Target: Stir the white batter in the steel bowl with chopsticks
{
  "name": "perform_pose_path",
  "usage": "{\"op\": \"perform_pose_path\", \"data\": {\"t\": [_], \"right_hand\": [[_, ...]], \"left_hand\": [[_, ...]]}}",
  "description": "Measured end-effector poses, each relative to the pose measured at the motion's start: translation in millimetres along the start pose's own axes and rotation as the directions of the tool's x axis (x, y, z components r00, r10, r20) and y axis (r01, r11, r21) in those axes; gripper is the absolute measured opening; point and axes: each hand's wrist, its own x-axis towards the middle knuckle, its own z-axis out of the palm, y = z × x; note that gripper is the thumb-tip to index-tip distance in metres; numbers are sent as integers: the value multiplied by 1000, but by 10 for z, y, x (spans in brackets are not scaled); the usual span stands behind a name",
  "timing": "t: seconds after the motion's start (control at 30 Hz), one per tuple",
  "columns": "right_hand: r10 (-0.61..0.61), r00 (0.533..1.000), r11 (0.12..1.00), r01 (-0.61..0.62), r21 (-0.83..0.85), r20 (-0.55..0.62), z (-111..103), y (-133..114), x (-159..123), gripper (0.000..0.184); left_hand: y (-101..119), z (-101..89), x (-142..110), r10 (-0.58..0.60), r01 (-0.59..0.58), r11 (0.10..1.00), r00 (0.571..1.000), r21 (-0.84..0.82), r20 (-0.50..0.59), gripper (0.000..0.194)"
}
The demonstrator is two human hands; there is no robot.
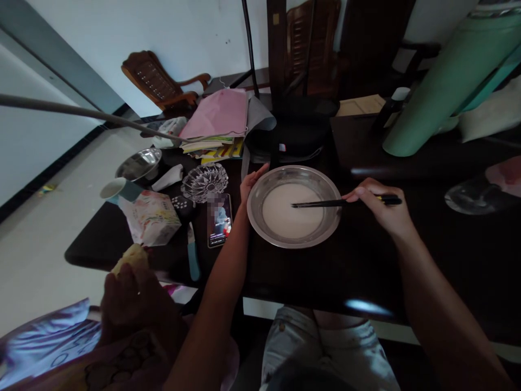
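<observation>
A round steel bowl (260, 232) with white liquid (292, 210) in it stands on the dark table (358, 260) in front of me. My left hand (249, 184) rests against the bowl's left rim, fingers curled on the edge. My right hand (380, 206) pinches a pair of black chopsticks (325, 203), whose tips reach over the white liquid near the bowl's middle.
A phone (220, 220) lies left of the bowl, with a cut-glass dish (203, 182), a tissue pack (150, 217), a steel bowl (138, 164) and a cup (114, 188) beyond. Another person's hand (130, 293) holds food at lower left. A green cylinder (448, 81) lies at back right.
</observation>
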Motion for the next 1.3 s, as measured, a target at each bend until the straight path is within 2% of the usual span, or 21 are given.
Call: {"op": "perform_pose_path", "data": {"t": [0.1,0.2,0.27,0.37,0.5,0.57,0.63,0.7,0.83,0.9,1.0,1.07,1.17,1.3], "right_hand": [[31,999,998,-33,49,37,-7,6,-3,34],[-27,994,1000,25,18,110,2,11,2,30],[-31,998,999,31,-5,56,1,15,2,28],[30,999,999,-29,25,-14,-2,14,-2,32],[13,996,1000,-15,20,93,16,7,2,31],[-7,997,1000,7,-2,73,13,8,5,30],[15,1000,1000,-15,10,6,0,9,4,31],[52,999,998,-52,34,-7,-8,8,0,35],[12,994,1000,-11,-4,109,14,4,5,29],[-12,997,1000,14,-28,78,14,6,13,27],[35,999,999,-35,0,-13,-6,5,15,33],[56,998,998,-56,24,19,-8,-3,13,36],[7,994,1000,-8,4,110,5,-15,10,32],[10,1000,1000,-10,-9,12,-6,-9,7,30]], "left_hand": [[-3,-1,4,-8,8,1000,1000,-2,-3,54],[-6,11,1,0,0,1000,1000,-13,-20,53],[-2,24,-4,7,-7,1000,1000,-11,-19,52],[17,46,-17,-1,2,1000,1000,20,-17,54],[50,73,-40,-17,18,999,1000,39,-22,56],[55,82,-45,-20,20,999,1000,39,-19,57],[50,83,-39,-22,23,999,1000,35,-16,57],[41,76,-27,-17,17,999,1000,27,-18,58],[32,59,-7,-12,13,999,999,32,-31,58],[40,70,-11,-11,11,1000,999,28,-30,58],[59,109,-30,-14,15,1000,999,5,-36,58],[68,130,-43,-23,23,1000,999,-9,-43,58],[63,128,-46,-24,24,1000,999,-7,-40,58],[38,88,-31,-12,13,1000,1000,28,-27,59]]}}
